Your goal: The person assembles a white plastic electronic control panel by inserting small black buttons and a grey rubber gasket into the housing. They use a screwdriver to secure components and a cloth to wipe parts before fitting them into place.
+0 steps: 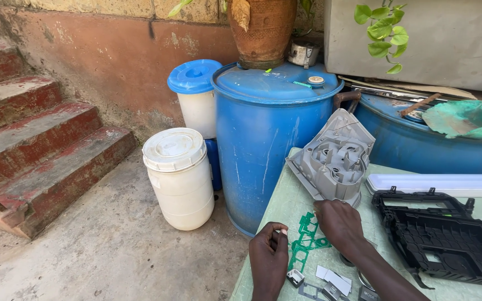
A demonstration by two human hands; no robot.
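The left hand (269, 257) rests at the near left edge of the pale green worktop (285, 212), its grip narrow, fingertips pinched on a small white piece (282, 231) that is too small to identify. The right hand (338, 223) lies palm down just right of it, fingers spread flat, pressing on a green plastic frame (307, 241) of thin linked bars that lies flat on the worktop between the two hands; this grip closes on nothing. Just beyond the right hand a grey moulded housing (335, 159) stands tilted, its recessed sockets facing the camera. To the right a black plastic tray-like housing (444, 239) lies flat, and beyond it a long white strip cover (442, 183). Small grey and white parts (330, 281) lie at the near edge by the wrists. Left of the worktop a large blue drum (266, 134) stands on the concrete floor, with a white lidded bucket (178, 175) beside it and red-painted steps (34, 145) at far left.
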